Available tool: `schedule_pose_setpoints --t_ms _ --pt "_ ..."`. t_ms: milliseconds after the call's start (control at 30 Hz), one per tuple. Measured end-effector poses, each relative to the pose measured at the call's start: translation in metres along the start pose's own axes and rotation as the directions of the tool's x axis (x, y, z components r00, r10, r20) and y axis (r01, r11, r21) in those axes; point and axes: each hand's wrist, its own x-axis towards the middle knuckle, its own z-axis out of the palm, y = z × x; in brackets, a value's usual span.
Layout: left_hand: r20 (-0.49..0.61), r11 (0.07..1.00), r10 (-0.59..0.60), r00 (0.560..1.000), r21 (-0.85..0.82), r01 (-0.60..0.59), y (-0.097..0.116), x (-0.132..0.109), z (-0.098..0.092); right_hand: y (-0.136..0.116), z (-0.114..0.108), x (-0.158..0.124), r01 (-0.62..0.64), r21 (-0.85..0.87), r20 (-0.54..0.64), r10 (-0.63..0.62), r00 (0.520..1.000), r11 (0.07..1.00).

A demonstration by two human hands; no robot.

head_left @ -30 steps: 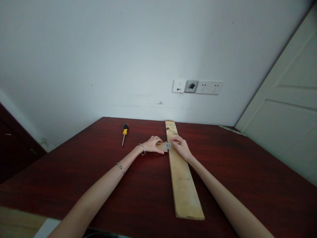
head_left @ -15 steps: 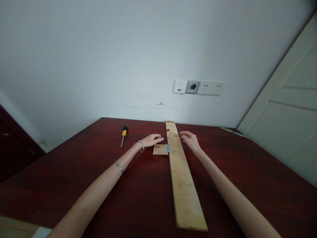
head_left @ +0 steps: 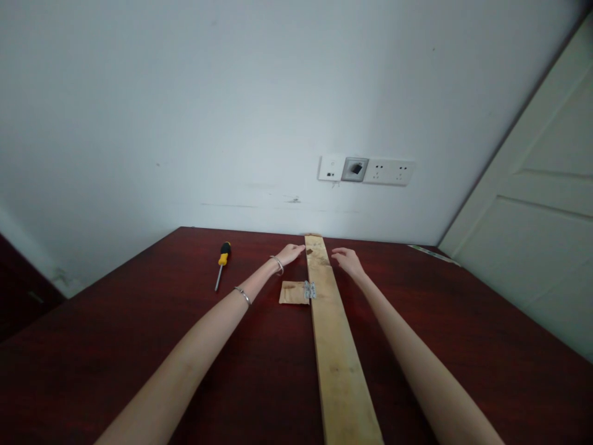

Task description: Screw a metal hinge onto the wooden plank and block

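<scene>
A long pale wooden plank (head_left: 333, 330) lies lengthwise on the dark red table, its far end by the wall. A metal hinge (head_left: 309, 290) joins its left edge to a small wooden piece (head_left: 293, 293). Beyond that piece, my left hand (head_left: 290, 253) has its fingers drawn together, tips at the plank's left edge; whether anything is in them is hidden. My right hand (head_left: 348, 262) is off the plank's right side, fingers loosely bent and apart, seemingly holding nothing. Left of my left hand lies a screwdriver (head_left: 223, 262) with a yellow and black handle.
The table (head_left: 259, 364) meets a white wall (head_left: 250, 111) at the back. Wall sockets (head_left: 386, 172) sit above the table's rear edge. A thin flat strip (head_left: 433, 254) lies at the back right corner, near a pale panelled door (head_left: 546, 185).
My left hand has moved farther along to the plank's left edge, and its fingers have drawn together. My right hand remains beside the right edge. The view has shifted slightly.
</scene>
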Motion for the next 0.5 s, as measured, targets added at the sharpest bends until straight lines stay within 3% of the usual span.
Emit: schedule_pose_setpoints --t_ms 233,500 --pt "0.056 0.991 -0.082 0.995 -0.105 0.088 -0.001 0.009 0.014 0.008 0.009 0.006 -0.018 -0.006 0.001 0.018 1.000 1.000" --pt "0.127 0.971 -0.078 0.989 -0.216 0.104 0.007 -0.002 0.018 0.004 0.012 0.006 0.003 0.037 0.026 -0.004 1.000 0.999"
